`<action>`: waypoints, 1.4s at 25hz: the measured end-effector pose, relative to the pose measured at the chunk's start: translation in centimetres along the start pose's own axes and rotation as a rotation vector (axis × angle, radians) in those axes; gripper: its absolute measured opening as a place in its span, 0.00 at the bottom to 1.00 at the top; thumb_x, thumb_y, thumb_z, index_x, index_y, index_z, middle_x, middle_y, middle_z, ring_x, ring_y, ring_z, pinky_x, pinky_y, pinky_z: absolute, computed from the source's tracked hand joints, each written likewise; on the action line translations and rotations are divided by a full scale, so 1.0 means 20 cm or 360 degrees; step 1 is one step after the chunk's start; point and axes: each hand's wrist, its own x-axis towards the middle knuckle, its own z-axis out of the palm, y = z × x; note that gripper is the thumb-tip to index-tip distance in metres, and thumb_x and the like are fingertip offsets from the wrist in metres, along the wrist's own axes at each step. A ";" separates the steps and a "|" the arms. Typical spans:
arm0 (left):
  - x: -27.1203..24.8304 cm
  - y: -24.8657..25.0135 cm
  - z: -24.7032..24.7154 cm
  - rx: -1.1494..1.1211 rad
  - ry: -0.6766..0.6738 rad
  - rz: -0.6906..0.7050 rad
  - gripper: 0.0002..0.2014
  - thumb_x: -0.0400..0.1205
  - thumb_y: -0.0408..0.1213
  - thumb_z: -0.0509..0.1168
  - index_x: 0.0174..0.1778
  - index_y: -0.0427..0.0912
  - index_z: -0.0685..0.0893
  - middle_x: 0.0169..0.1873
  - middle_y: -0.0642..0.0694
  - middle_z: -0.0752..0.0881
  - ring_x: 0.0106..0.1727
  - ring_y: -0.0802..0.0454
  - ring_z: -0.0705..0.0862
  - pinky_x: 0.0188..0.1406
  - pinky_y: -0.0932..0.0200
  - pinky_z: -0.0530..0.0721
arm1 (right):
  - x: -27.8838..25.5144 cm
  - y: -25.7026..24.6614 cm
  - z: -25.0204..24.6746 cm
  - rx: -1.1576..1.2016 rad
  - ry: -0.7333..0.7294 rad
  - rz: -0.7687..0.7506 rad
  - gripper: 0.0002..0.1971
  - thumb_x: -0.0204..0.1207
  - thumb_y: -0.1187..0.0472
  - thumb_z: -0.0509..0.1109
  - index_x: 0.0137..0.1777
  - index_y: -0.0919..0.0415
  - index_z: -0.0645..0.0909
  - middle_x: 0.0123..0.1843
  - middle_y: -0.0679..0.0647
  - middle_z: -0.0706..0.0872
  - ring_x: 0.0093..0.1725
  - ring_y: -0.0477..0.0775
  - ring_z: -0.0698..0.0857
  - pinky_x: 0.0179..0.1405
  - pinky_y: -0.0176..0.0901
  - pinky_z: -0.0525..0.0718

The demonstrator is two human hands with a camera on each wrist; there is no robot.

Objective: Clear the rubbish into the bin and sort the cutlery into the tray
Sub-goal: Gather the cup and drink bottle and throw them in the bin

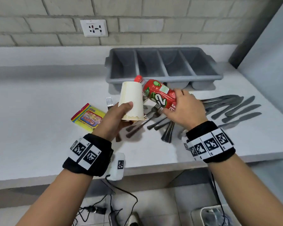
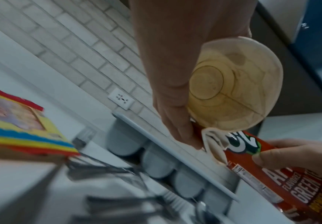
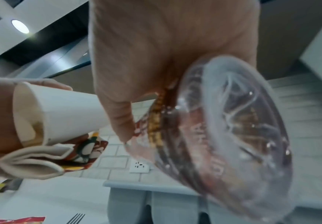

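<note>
My left hand grips a used white paper cup upside down above the counter; its stained inside faces the left wrist camera, and a second crushed paper cup is held under it. My right hand grips a red plastic drink bottle with a red cap, tilted toward the cup; its clear base fills the right wrist view. Forks and knives lie scattered on the counter below. The grey four-compartment cutlery tray stands behind, empty.
A yellow snack packet lies on the white counter left of my left hand. A brick wall with a socket runs behind the tray. Cables and a container sit on the floor below the counter edge.
</note>
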 end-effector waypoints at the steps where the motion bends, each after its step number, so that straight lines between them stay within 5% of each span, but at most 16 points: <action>1: -0.03 -0.03 0.11 0.0003 -0.0059 -0.0019 0.19 0.69 0.45 0.63 0.54 0.41 0.79 0.45 0.42 0.84 0.44 0.46 0.83 0.32 0.64 0.84 | -0.10 0.10 -0.02 0.0112 0.0009 0.0096 0.35 0.68 0.40 0.68 0.70 0.58 0.67 0.60 0.58 0.79 0.59 0.62 0.81 0.58 0.55 0.80; 2: -0.06 -0.06 0.20 0.0002 -0.0131 -0.0038 0.21 0.70 0.45 0.62 0.57 0.41 0.79 0.47 0.42 0.85 0.45 0.46 0.84 0.31 0.64 0.86 | -0.19 0.19 -0.03 0.0223 0.0008 0.0189 0.35 0.68 0.41 0.68 0.71 0.58 0.67 0.61 0.59 0.79 0.60 0.62 0.81 0.58 0.54 0.80; 7: -0.20 -0.34 0.85 0.0193 -0.0483 -0.0233 0.38 0.59 0.51 0.68 0.66 0.37 0.76 0.54 0.38 0.85 0.55 0.42 0.84 0.63 0.43 0.81 | -0.76 0.80 -0.08 0.0620 0.0076 0.0678 0.32 0.67 0.44 0.70 0.70 0.56 0.70 0.61 0.58 0.83 0.58 0.59 0.83 0.57 0.50 0.83; 9: -0.28 -0.48 1.13 0.0259 -0.0610 -0.0321 0.36 0.59 0.50 0.69 0.63 0.38 0.77 0.49 0.40 0.85 0.50 0.44 0.85 0.56 0.47 0.85 | -1.00 1.04 -0.08 0.0755 0.0125 0.0873 0.29 0.66 0.46 0.72 0.66 0.54 0.73 0.57 0.56 0.85 0.55 0.58 0.85 0.54 0.49 0.84; 11: -0.35 -0.63 1.36 0.0286 -0.0725 -0.0422 0.22 0.64 0.46 0.68 0.53 0.42 0.79 0.44 0.42 0.84 0.44 0.48 0.84 0.43 0.56 0.86 | -1.22 1.20 -0.07 0.0917 0.0157 0.1043 0.27 0.66 0.49 0.73 0.65 0.53 0.74 0.52 0.52 0.85 0.50 0.56 0.85 0.51 0.45 0.84; 14: -0.42 -0.87 1.63 0.0361 -0.0851 -0.0597 0.20 0.68 0.44 0.68 0.55 0.40 0.80 0.49 0.37 0.84 0.50 0.42 0.84 0.51 0.51 0.84 | -1.50 1.48 -0.02 0.1181 0.0127 0.1326 0.26 0.72 0.54 0.73 0.69 0.57 0.72 0.49 0.48 0.80 0.48 0.50 0.81 0.50 0.38 0.76; 16: -0.47 -1.03 1.77 0.0402 -0.0871 -0.0699 0.15 0.75 0.40 0.66 0.56 0.39 0.79 0.48 0.37 0.84 0.48 0.43 0.85 0.46 0.54 0.86 | -1.68 1.67 0.07 0.1357 0.0123 0.1543 0.26 0.72 0.58 0.72 0.69 0.60 0.72 0.52 0.52 0.82 0.48 0.52 0.82 0.52 0.41 0.77; 18: -0.46 -1.18 1.84 0.0515 -0.0855 -0.0780 0.06 0.80 0.38 0.63 0.50 0.43 0.79 0.44 0.42 0.85 0.42 0.49 0.86 0.38 0.61 0.87 | -1.81 1.81 0.19 0.1489 0.0147 0.1736 0.26 0.71 0.61 0.72 0.69 0.63 0.71 0.57 0.58 0.84 0.50 0.57 0.84 0.54 0.48 0.82; 20: -0.43 -1.36 1.86 0.0634 -0.0859 -0.0862 0.11 0.75 0.43 0.67 0.51 0.45 0.80 0.48 0.40 0.87 0.47 0.45 0.87 0.45 0.56 0.88 | -1.91 1.89 0.33 0.1655 0.0134 0.1917 0.26 0.72 0.65 0.69 0.71 0.66 0.67 0.61 0.65 0.82 0.52 0.61 0.83 0.56 0.56 0.83; 23: -0.32 -1.67 1.91 0.0874 -0.0863 -0.0988 0.12 0.77 0.40 0.67 0.55 0.43 0.78 0.50 0.39 0.85 0.46 0.46 0.85 0.45 0.57 0.85 | -2.02 1.99 0.62 0.1802 0.0081 0.2194 0.24 0.77 0.69 0.64 0.73 0.68 0.65 0.61 0.68 0.80 0.53 0.62 0.81 0.48 0.48 0.80; 26: -0.19 -2.06 1.92 0.1098 -0.0848 -0.1078 0.12 0.81 0.36 0.64 0.60 0.40 0.76 0.39 0.47 0.83 0.36 0.55 0.81 0.25 0.68 0.83 | -2.06 2.03 0.98 0.1897 0.0012 0.2412 0.24 0.77 0.64 0.65 0.72 0.64 0.65 0.61 0.65 0.81 0.54 0.64 0.82 0.48 0.50 0.82; 30: 0.02 -2.66 1.88 0.1387 -0.0917 -0.1182 0.20 0.79 0.38 0.67 0.67 0.38 0.76 0.47 0.42 0.83 0.41 0.49 0.83 0.25 0.65 0.78 | -2.07 2.11 1.59 0.1819 -0.0005 0.2520 0.34 0.62 0.44 0.66 0.70 0.47 0.62 0.63 0.63 0.83 0.56 0.67 0.85 0.58 0.66 0.84; 32: 0.13 -2.95 1.84 0.1437 -0.0915 -0.1259 0.19 0.78 0.38 0.67 0.65 0.39 0.76 0.50 0.41 0.83 0.42 0.48 0.83 0.29 0.62 0.79 | -2.05 2.19 1.87 0.1814 0.0080 0.2567 0.32 0.62 0.46 0.67 0.68 0.44 0.62 0.63 0.61 0.83 0.56 0.67 0.85 0.52 0.67 0.86; 35: 0.25 -3.35 1.79 0.1541 -0.0968 -0.1249 0.22 0.75 0.42 0.69 0.63 0.38 0.77 0.49 0.41 0.83 0.42 0.47 0.83 0.31 0.62 0.78 | -2.02 2.29 2.18 0.1770 0.0168 0.2668 0.30 0.72 0.55 0.68 0.73 0.47 0.60 0.66 0.61 0.79 0.60 0.68 0.83 0.36 0.54 0.90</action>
